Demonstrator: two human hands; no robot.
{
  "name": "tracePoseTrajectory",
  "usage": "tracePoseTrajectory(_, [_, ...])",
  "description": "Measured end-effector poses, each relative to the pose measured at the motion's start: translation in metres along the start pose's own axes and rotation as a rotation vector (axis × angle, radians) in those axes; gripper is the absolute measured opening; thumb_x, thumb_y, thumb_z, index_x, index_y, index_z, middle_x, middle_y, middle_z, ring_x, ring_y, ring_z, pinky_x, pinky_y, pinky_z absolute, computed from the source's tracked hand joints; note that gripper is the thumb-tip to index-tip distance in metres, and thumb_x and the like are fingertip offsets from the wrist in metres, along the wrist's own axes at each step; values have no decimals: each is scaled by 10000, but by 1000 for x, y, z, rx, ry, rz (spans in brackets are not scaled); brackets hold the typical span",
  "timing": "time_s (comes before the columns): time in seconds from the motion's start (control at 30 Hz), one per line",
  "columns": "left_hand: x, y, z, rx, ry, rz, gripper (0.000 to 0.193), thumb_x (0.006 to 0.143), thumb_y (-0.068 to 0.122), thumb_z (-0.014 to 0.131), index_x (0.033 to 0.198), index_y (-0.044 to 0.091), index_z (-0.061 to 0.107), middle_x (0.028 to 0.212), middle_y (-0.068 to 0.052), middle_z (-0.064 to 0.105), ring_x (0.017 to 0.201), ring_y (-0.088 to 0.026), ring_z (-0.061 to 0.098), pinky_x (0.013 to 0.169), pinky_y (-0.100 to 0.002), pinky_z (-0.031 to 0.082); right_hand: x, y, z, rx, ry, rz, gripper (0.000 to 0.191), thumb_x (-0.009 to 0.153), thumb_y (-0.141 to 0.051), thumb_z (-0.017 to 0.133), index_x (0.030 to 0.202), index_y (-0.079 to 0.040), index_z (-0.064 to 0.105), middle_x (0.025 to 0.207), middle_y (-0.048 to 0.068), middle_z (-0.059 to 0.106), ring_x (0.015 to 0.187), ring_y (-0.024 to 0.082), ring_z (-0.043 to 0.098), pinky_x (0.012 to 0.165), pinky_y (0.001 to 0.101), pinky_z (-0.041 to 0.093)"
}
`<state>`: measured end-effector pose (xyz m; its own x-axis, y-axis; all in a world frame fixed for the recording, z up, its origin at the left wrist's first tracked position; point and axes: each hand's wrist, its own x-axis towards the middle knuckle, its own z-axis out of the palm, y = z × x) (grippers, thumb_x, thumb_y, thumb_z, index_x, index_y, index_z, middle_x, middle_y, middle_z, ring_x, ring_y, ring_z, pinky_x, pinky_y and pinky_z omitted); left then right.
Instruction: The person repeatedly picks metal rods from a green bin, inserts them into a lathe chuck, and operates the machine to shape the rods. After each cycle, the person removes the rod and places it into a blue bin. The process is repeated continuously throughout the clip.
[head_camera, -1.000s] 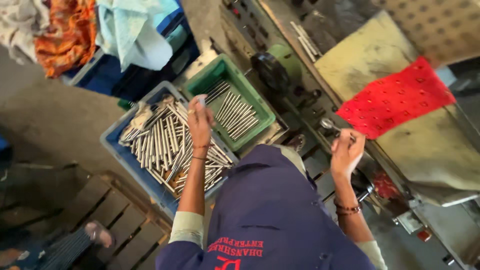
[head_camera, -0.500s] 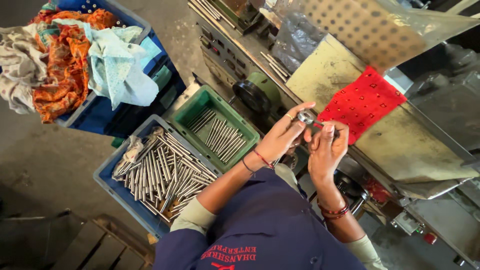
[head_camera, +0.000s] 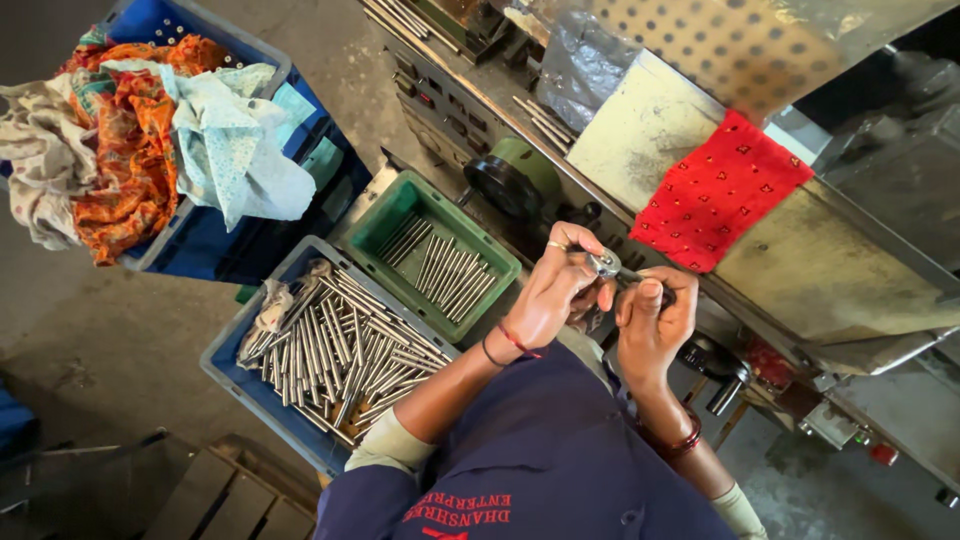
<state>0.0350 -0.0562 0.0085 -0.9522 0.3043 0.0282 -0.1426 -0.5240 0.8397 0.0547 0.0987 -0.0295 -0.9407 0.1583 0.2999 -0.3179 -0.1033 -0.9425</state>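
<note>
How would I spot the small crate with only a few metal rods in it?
Find the grey machine with a red cloth draped over it. Just beside its front sits the green crate, smaller than the neighbouring blue crate and holding far fewer rods.

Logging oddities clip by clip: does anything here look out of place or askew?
Mostly orderly. The rods in the blue crate lie crisscrossed, unlike the aligned ones in the green crate. A red cloth is draped over the machine cover.
</note>
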Motion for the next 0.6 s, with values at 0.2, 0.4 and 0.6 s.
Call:
tracePoseTrajectory(0.2, [4, -14, 2, 449, -52, 363, 163, 1069, 56, 472, 1208, 90, 394, 984, -118, 621, 818, -126, 601, 728, -294, 537, -5, 4, -29, 395, -62, 439, 344, 1079, -409, 490, 1048, -68, 465, 600, -4, 438, 443, 57, 357, 400, 215, 291])
tracePoseTrajectory(0.4, [39, -38, -30, 1263, -558, 718, 159, 940, 61, 586, 1085, 111, 626, 842, -98, 672, 741, -247, 697, 622, -380, 532, 22, 8, -101, 973, -464, 1290, 415, 1129, -402, 437, 957, -46, 566, 556, -28, 397, 400, 49, 333, 370, 221, 273])
tracePoseTrajectory(0.6, [65, -82, 29, 89, 62, 96, 133, 1088, 92, 391, 1199, 102, 463, 854, -123, 625, 650, -123, 562, 520, -264, 372, 42, -9, -117, -31, -5, 395, 331, 1141, -302, 429, 993, -35, 557, 742, 18, 581, 543, 49, 427, 491, 209, 359])
